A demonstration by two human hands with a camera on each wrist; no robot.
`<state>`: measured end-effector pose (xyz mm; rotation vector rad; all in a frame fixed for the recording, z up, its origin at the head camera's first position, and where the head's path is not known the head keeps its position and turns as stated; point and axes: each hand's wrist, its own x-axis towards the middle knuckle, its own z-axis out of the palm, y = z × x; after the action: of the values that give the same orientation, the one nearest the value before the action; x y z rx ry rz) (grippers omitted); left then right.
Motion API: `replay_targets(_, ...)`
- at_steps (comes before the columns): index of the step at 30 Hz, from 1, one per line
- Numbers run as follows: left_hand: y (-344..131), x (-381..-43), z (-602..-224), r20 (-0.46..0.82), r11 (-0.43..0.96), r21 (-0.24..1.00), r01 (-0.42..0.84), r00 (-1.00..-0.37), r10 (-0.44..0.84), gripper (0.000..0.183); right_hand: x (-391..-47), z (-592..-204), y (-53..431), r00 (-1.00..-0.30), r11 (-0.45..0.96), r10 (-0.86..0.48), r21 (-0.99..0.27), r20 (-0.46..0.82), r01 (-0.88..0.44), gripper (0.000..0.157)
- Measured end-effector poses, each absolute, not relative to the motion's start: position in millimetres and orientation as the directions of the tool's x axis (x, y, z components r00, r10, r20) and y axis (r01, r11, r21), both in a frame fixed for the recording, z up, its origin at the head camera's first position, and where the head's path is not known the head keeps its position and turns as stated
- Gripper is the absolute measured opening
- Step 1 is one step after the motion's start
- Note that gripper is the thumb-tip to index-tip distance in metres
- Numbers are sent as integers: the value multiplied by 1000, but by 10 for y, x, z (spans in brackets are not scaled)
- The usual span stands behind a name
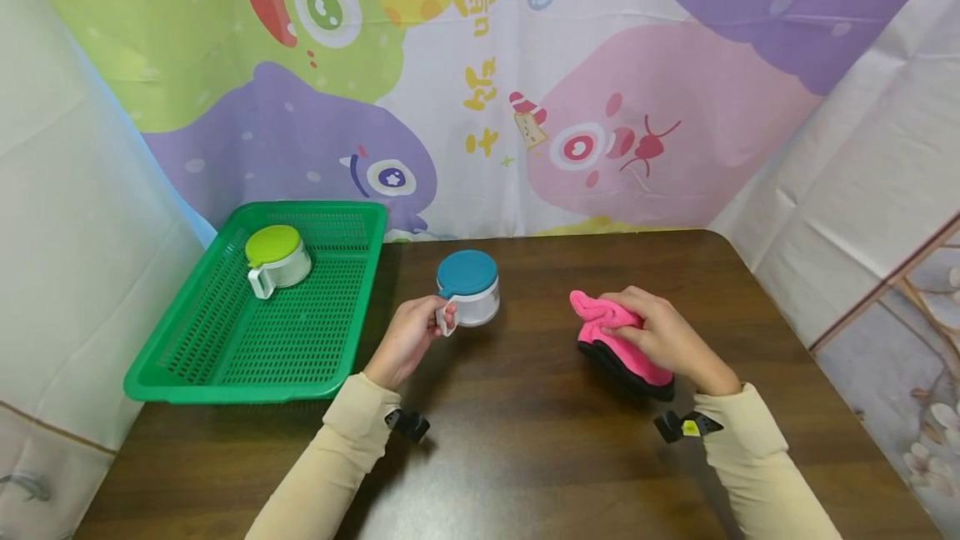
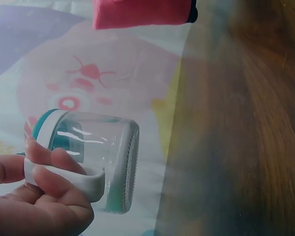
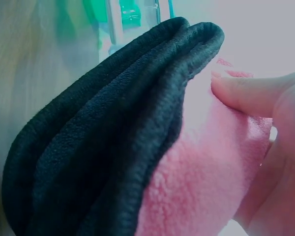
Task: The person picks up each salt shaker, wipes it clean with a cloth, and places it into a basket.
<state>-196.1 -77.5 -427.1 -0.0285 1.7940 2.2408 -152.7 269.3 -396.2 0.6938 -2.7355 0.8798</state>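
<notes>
My left hand (image 1: 414, 332) grips the white handle of a clear seasoning jar (image 1: 477, 307) with a blue lid. In the left wrist view the jar (image 2: 96, 142) shows its see-through body, and the fingers curl round its handle. On the right, my right hand (image 1: 667, 336) pinches a folded pink cloth (image 1: 611, 332) with black edging. The right wrist view shows the thumb pressed on the pink side of the cloth (image 3: 187, 162), its black folds towards the table. Jar and cloth are apart, with bare tabletop between them.
A green plastic basket (image 1: 360, 307) stands at the left of the brown wooden table (image 1: 510, 457). Inside it, at the back left, sits a similar jar with a lime-green lid (image 1: 273, 245). A cartoon-printed curtain (image 1: 480, 190) hangs behind the table.
</notes>
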Motion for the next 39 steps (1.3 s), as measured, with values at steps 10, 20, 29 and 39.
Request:
replay_targets(10,-749,-1864,-4192,-175,-163,963,-215,-958,226,25,-1564,-3898,2611,-860,699,-366,-505,354,-506,43)
replay_targets(20,-683,-1768,-4089,-137,-185,963,-195,-948,286,25,-1572,-3832,2476,-838,651,-369,-532,402,-541,42)
replay_targets(29,-632,-1711,-4044,-129,-180,965,-191,-942,310,27,-1565,-3785,2359,-831,618,-360,-558,424,-553,42)
replay_targets(39,-574,-1669,-4001,-132,-188,961,-205,-930,342,26,-1547,-3776,2224,-796,571,-356,-561,490,-600,43)
